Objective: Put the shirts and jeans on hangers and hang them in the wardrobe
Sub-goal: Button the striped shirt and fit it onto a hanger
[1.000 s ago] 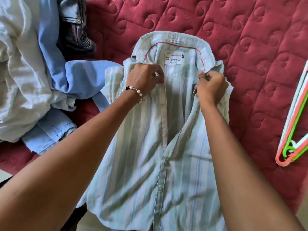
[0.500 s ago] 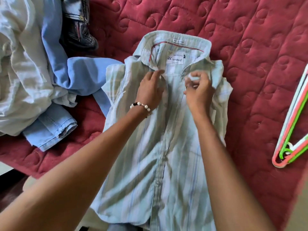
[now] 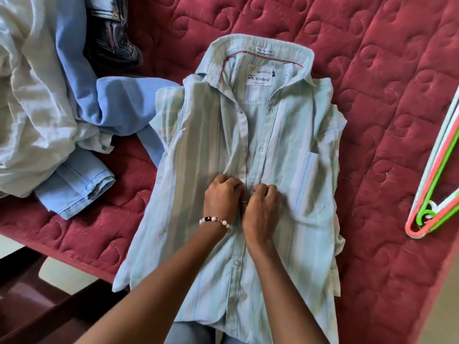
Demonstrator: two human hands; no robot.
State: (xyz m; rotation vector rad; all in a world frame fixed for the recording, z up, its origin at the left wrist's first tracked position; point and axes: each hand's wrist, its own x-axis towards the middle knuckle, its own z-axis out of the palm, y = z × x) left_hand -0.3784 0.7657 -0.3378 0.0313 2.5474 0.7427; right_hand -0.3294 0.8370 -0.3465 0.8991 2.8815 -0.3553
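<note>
looking like a home bedroom: sitting on a red quilted bedspread [image 3: 372, 70], plastic hangers [image 3: 437, 194] at its right edge, loose clothes [image 3: 37, 108] piling at its left.

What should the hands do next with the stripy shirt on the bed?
Probably undo the button they are pinching. The left hand and right hand grip the striped shirt mid-placket; above them it lies open, below it looks buttoned. The hangers lie unused to the right.

left hand [image 3: 223, 197] and right hand [image 3: 263, 207] side by side, fingers curled, pinching
</note>
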